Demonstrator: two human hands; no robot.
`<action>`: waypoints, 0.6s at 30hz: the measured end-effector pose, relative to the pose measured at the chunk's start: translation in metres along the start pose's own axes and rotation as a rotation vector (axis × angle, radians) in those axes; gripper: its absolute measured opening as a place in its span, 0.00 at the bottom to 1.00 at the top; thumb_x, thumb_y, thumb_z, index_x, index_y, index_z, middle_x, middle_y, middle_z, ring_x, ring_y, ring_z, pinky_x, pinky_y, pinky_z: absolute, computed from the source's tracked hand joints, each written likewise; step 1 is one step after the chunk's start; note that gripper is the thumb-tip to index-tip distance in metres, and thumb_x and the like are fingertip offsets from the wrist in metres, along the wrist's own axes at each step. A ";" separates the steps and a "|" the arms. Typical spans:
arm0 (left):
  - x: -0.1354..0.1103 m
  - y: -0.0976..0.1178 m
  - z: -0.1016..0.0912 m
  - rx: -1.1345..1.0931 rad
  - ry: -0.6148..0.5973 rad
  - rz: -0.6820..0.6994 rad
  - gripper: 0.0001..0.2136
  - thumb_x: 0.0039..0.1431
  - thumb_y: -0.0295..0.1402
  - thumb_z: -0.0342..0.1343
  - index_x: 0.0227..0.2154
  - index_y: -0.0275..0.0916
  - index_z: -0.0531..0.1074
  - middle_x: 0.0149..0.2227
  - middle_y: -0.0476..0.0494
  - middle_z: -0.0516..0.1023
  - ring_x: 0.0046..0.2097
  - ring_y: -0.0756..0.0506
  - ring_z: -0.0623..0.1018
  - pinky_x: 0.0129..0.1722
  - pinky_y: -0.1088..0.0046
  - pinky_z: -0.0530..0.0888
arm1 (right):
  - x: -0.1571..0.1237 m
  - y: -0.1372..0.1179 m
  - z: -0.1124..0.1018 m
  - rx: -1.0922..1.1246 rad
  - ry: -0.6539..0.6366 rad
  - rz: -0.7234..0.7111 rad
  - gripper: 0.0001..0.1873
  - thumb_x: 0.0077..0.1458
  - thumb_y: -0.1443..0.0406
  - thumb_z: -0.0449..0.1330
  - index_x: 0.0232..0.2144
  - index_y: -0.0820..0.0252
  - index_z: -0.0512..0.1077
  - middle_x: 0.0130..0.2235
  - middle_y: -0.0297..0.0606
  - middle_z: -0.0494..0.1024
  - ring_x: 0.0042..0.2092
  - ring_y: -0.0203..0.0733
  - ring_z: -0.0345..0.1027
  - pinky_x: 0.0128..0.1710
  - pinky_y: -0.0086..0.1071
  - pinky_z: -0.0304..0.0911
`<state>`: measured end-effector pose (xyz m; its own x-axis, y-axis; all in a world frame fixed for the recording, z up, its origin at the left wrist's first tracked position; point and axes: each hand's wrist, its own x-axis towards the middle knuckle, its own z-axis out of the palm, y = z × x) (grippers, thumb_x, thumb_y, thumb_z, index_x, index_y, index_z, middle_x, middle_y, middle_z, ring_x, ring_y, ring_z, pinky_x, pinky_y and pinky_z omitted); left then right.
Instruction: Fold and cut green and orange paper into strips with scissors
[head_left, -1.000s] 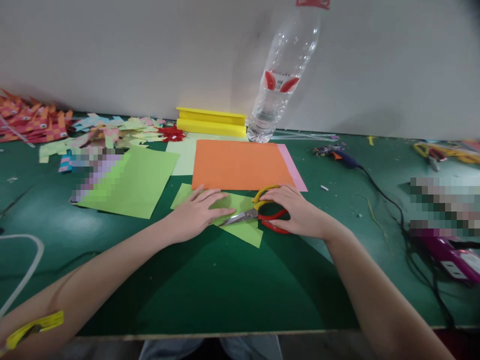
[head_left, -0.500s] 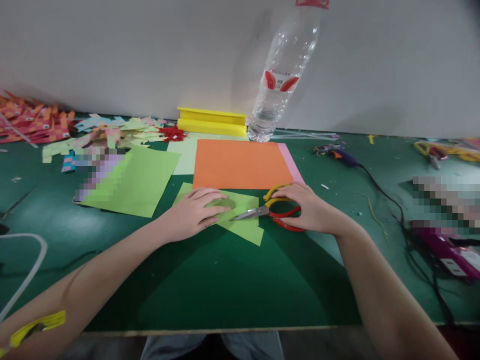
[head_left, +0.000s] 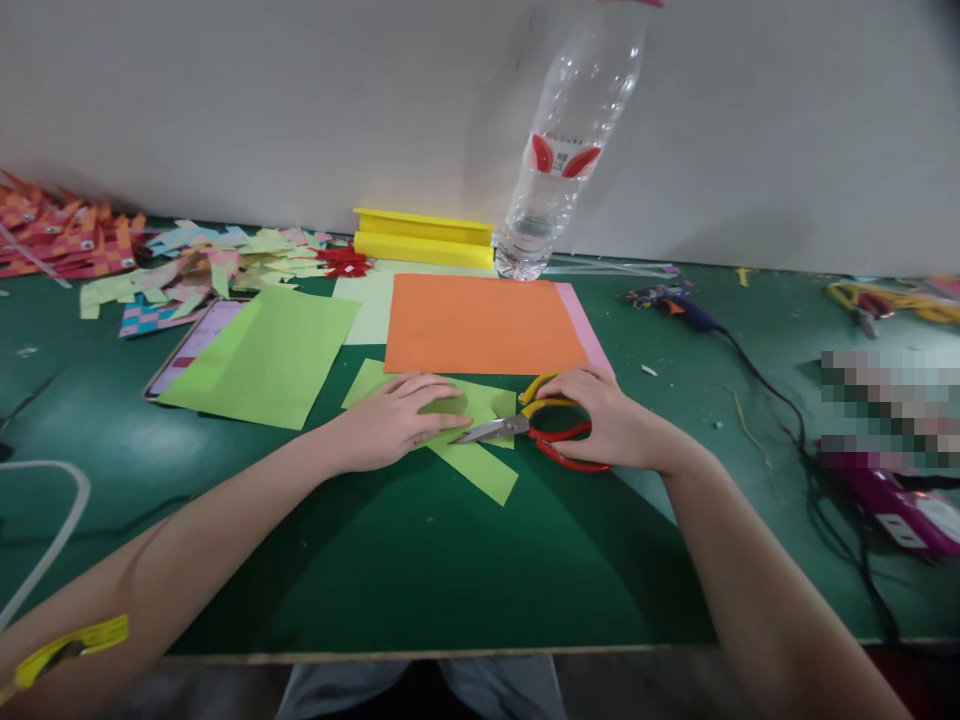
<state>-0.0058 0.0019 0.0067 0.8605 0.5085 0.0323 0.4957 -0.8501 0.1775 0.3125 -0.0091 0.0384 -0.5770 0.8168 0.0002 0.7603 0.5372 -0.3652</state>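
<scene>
My right hand [head_left: 619,418] is closed around the scissors [head_left: 555,432], which have yellow and red handles. Their metal blades look nearly closed and point left over the green paper. On the left, my left hand [head_left: 397,425] lies across a light green sheet of paper [head_left: 364,382], its fingers stretched out and apart. Close by its fingertips, a green paper strip [head_left: 480,470] slants down to the right; its upper end is hidden by the hand and blades.
Behind my hands lies an orange sheet [head_left: 480,325]. A green sheet [head_left: 270,360] partly covers a phone [head_left: 201,340] at left. A bottle [head_left: 555,160] stands by the wall. Paper scraps [head_left: 225,260] are heaped far left; a purple-handled tool [head_left: 690,312] with a cord lies right.
The scissors and my right hand have shifted slightly left. The green strip's free end has swung down and left, away from the sheet. My left hand is still on the paper.
</scene>
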 end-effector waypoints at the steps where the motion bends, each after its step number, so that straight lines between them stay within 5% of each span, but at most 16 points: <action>1: 0.000 0.000 0.000 0.003 -0.004 0.005 0.22 0.66 0.26 0.46 0.60 0.50 0.59 0.64 0.45 0.56 0.65 0.41 0.52 0.61 0.54 0.55 | 0.001 -0.001 0.000 -0.003 -0.002 -0.011 0.21 0.44 0.59 0.62 0.43 0.54 0.69 0.47 0.40 0.74 0.52 0.53 0.64 0.56 0.51 0.51; 18: -0.001 -0.004 0.005 -0.003 0.009 0.004 0.22 0.66 0.25 0.44 0.61 0.52 0.58 0.65 0.49 0.55 0.66 0.43 0.51 0.62 0.57 0.53 | 0.003 0.004 0.002 -0.015 0.008 -0.080 0.21 0.52 0.56 0.59 0.48 0.54 0.68 0.50 0.42 0.74 0.54 0.53 0.63 0.57 0.53 0.53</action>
<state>-0.0079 0.0039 0.0011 0.8615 0.5061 0.0421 0.4917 -0.8519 0.1802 0.3128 -0.0047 0.0350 -0.6336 0.7728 0.0360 0.7162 0.6036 -0.3502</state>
